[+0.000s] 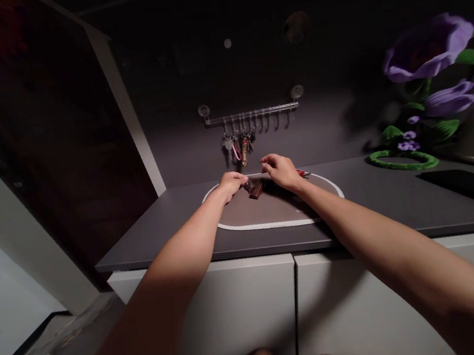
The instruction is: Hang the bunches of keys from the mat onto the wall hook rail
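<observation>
1 left hand [231, 184], frame centre: thumb and fingers drawn together, hold indistinct. 1 right hand [281, 171], just rightward: fingers loosely curled, hold likewise indistinct. Between them lay 1 brown block [256, 191], on 1 rounded mat [251, 213] atop 1 worktop [172, 216]. 1 clear rail [254, 114] hung above; 2 large purple flowers [451, 100] stood upper right.

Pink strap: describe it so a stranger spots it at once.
Above the counter, a clear rail crosses the wall. Keys hang from its left half. The strap is the loop left of the brown tag, the only pink thing there.
</observation>
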Demonstrator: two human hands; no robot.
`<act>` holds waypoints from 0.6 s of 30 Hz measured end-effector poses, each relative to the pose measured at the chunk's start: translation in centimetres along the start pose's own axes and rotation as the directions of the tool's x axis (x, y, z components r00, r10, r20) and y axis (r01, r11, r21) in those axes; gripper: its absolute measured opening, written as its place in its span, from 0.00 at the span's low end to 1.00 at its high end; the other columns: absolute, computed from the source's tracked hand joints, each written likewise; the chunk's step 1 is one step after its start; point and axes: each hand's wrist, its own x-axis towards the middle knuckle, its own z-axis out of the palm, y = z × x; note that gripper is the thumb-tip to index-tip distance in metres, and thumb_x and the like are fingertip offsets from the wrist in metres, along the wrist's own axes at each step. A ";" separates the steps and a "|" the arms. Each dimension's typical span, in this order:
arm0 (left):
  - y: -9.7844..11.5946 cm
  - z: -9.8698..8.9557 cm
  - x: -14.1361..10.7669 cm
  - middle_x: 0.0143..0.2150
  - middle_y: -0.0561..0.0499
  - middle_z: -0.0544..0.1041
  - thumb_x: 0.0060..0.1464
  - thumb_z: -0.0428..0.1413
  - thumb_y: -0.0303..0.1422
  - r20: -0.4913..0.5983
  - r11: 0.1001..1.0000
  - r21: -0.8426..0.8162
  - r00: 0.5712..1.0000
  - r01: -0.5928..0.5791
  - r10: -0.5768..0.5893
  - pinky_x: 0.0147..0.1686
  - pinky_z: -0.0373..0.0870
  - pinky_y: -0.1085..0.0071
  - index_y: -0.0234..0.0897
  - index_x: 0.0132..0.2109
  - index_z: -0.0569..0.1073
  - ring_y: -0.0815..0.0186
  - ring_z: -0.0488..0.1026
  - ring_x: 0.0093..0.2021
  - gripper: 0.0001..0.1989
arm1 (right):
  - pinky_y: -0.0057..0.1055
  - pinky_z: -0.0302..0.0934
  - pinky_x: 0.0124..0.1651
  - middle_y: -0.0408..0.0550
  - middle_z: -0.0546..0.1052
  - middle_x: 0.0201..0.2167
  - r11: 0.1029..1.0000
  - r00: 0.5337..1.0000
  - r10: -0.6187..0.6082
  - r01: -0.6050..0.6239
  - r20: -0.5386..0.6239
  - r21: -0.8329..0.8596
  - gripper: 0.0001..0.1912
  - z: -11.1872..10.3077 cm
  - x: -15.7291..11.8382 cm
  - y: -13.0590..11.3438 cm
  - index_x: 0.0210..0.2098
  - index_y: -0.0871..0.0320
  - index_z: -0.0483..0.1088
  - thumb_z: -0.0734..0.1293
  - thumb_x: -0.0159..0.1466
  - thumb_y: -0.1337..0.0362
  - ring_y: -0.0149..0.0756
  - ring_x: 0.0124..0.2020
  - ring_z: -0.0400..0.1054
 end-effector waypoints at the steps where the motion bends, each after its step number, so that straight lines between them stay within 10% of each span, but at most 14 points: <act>1: 0.0 -0.1 0.1 0.17 0.55 0.69 0.43 0.57 0.24 0.004 0.999 -0.039 1.000 0.012 -0.012 0.31 0.63 0.73 0.32 0.23 0.72 0.75 0.61 0.20 0.04 | 0.30 0.59 0.44 0.48 0.77 0.31 1.000 1.000 -0.001 0.001 0.001 -0.003 0.12 0.0 0.0 0.0 0.41 0.61 0.71 0.60 0.59 0.67 0.33 0.35 0.69; 18: 2.3 -0.5 -0.8 0.29 0.47 0.75 0.53 0.48 0.19 0.232 0.819 -0.562 0.972 0.113 0.025 0.49 0.66 0.63 0.29 0.30 0.68 0.71 0.74 0.33 0.07 | 0.30 0.59 0.45 0.48 0.76 0.38 0.991 0.992 -0.120 0.117 0.041 0.065 0.12 -0.2 -0.2 -0.5 0.39 0.59 0.72 0.60 0.59 0.63 0.33 0.38 0.68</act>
